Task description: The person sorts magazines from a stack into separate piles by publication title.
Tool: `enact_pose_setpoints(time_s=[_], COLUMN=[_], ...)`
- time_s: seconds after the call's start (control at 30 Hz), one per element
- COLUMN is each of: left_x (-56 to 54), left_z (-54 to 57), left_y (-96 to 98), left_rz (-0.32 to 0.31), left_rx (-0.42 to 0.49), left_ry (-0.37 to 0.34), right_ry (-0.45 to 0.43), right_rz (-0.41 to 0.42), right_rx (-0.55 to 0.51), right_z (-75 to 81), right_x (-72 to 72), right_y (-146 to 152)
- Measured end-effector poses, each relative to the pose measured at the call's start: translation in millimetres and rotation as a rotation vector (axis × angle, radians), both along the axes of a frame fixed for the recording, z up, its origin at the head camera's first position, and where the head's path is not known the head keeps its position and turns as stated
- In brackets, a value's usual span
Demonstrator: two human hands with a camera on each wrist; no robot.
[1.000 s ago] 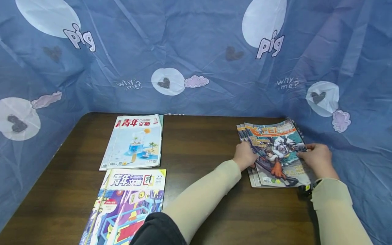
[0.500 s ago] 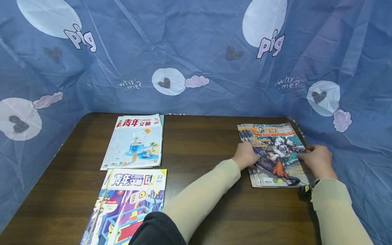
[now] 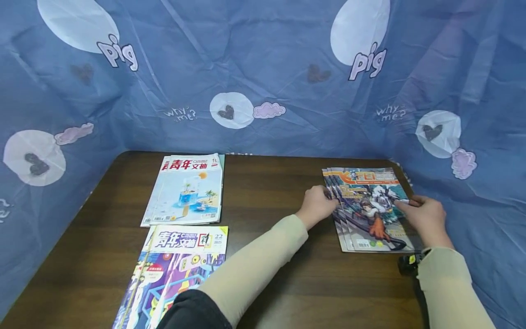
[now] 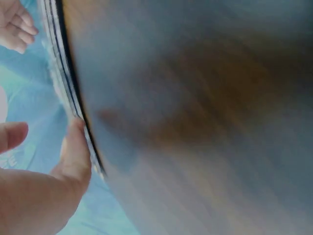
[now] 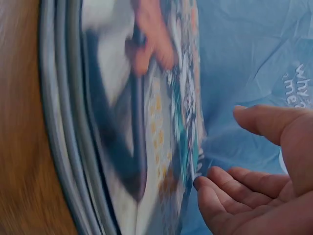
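Observation:
A small stack of comic-style magazines (image 3: 371, 210) lies on the right of the brown table, slightly fanned at its left edge. Against that left edge rests my left hand (image 3: 317, 206); in the left wrist view a fingertip (image 4: 77, 122) meets the stacked edges (image 4: 63, 63) while the thumb stands off. At the opposite side is my right hand (image 3: 425, 218). The right wrist view shows its thumb (image 5: 259, 120) raised away from the cover (image 5: 146, 122) and its fingers (image 5: 220, 196) right at the stack's edge. Neither hand grips the magazines.
Two other magazine stacks lie on the left: one with a pale blue beach cover (image 3: 189, 192), and a purple one (image 3: 181, 265) in front, partly behind my left sleeve (image 3: 250, 269). A blue printed cloth (image 3: 263, 59) hangs behind the table (image 3: 271, 183).
The magazine stack's raised far right corner has come down flat. My left hand has loosened and drawn slightly left; my right thumb has lifted. The head view has shifted a little.

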State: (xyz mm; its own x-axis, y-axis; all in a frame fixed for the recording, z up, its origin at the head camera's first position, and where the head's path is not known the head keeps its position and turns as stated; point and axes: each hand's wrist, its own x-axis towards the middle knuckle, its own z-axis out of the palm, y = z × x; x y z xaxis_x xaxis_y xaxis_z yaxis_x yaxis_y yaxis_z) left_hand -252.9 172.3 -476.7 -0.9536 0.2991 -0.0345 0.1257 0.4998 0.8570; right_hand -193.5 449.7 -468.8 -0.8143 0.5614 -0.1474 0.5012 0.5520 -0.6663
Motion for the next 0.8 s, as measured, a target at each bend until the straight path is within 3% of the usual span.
enact_pose_setpoints(time_s=[0.2,0.47,0.67,0.8], left_x=[1.6,11.6,19.3,30.2], left_z=[10.3,26.1,36.7,41.9], left_y=[-23.3,-67.7,-103.5,-122.6], left_rz=[0.044,0.081,0.107,0.119], left_rx=[0.096,0.198,0.248,0.307], left_ry=[0.022,0.030,0.094,0.149], right_ry=[0.043,0.135,0.205,0.251], right_rz=[0.014,0.065,0.153,0.213], right_rx=[-0.044,-0.137,-0.168,-0.198], right_z=[2.9,12.1,22.1,28.2], right_x=[-2.3,2.2,12.9,25.5], right_y=[-13,-46,-78,-98])
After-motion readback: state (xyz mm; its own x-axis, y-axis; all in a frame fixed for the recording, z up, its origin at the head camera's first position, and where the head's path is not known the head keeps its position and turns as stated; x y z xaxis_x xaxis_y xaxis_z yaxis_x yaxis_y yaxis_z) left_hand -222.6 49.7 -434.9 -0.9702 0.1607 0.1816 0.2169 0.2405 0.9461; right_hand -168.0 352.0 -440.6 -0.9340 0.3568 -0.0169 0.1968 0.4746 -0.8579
